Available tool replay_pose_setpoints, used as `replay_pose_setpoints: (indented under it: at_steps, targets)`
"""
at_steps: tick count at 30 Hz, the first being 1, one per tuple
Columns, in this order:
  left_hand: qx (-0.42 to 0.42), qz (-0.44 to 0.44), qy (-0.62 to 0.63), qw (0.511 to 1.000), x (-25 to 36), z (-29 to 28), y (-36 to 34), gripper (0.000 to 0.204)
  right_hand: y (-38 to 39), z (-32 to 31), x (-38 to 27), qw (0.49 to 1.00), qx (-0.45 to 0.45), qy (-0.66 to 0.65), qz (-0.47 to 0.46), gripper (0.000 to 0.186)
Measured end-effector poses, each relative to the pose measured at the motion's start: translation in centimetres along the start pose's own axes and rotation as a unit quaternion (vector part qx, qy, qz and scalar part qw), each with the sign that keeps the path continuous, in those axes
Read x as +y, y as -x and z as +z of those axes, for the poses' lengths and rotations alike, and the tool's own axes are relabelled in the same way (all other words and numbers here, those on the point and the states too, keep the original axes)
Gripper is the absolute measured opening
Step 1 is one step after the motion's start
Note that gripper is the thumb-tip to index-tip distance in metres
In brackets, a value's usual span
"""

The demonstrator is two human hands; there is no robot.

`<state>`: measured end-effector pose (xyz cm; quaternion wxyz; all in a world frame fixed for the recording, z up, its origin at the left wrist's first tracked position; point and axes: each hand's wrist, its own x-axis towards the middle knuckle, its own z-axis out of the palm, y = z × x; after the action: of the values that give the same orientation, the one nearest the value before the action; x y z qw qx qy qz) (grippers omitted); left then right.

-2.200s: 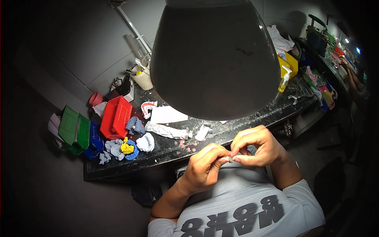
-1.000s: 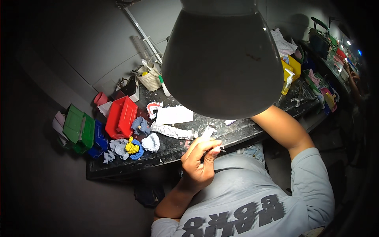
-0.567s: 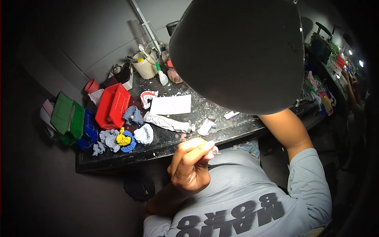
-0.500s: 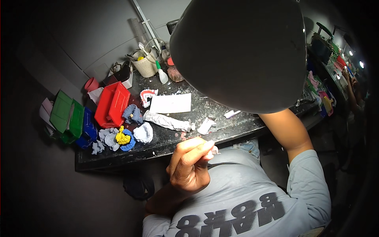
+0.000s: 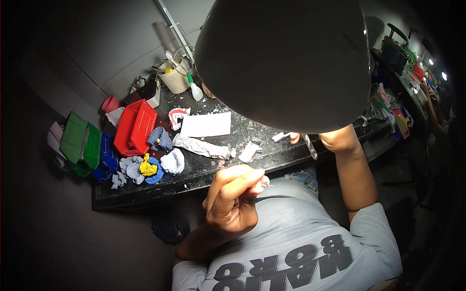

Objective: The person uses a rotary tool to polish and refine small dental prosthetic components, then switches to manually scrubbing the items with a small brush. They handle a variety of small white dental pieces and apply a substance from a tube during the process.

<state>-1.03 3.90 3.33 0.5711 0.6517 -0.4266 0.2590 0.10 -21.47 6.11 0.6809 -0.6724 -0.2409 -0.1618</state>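
My left hand (image 5: 232,201) is closed in a pinch above my shirt, near the bench's front edge. Between its thumb and fingertips sits a small whitish-pink piece (image 5: 265,181), too small to name more exactly. Under a large dark lamp shade (image 5: 284,68), my right hand (image 5: 336,139) is mostly covered, with a fingertip and the wrist side showing. A thin metal tool with a flat end (image 5: 309,146) sticks out from this hand, pointing down past the bench edge; its handle is hidden. A small white-and-purple item (image 5: 280,137) lies on the bench beside the fingertip.
On the black bench (image 5: 194,175) lie a crumpled tube (image 5: 201,147), a white card (image 5: 206,124), a red-and-white denture model (image 5: 178,118) and several dental impressions (image 5: 149,167). Red (image 5: 136,127), green and blue bins stand left. A woven cup (image 5: 174,81) holds tools. Another person's arm (image 5: 430,99) shows far right.
My right hand has come lower and partly out from behind the lamp shade, bringing the metal tool into sight. The left hand keeps its pinch, almost in place. The whole view has shifted slightly.
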Motion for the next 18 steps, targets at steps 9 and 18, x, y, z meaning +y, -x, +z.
replay_pose_setpoints:
  at_steps: [9, 18]
  targets:
    - [0.004, -0.009, 0.004, 1.000, 0.0, 0.5, 0.1, 0.017, 3.9, -0.4, -0.3, 0.981, 0.017, -0.191, 0.028, 0.032]
    - [-0.016, -0.065, 0.125, 0.990, -0.6, 0.8, 0.4, 0.020, 5.0, 0.7, -1.2, 0.984, 0.027, -0.175, 0.016, 0.029]
